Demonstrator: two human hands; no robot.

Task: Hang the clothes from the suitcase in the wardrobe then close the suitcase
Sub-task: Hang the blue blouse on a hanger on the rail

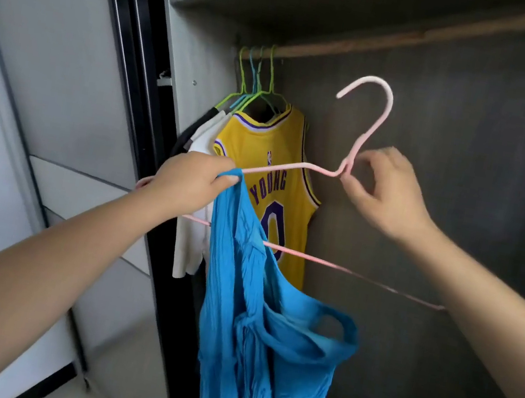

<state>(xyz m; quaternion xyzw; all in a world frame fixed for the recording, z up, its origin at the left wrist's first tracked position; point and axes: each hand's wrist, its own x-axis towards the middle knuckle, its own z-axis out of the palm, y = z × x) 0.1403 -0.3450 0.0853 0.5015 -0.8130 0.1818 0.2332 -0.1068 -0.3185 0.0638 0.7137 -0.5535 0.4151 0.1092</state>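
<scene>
Dressing a pink hanger with a blue top in front of the wardrobe rail: the top hangs from one strap on the hanger's left shoulder, so the free strap probably wants seating on the right shoulder before the hook goes up beside the yellow jersey. The left hand, arm extended, pinches strap and wire together with curled fingers. The right hand pinches the hanger's neck between thumb and fingertips.
</scene>
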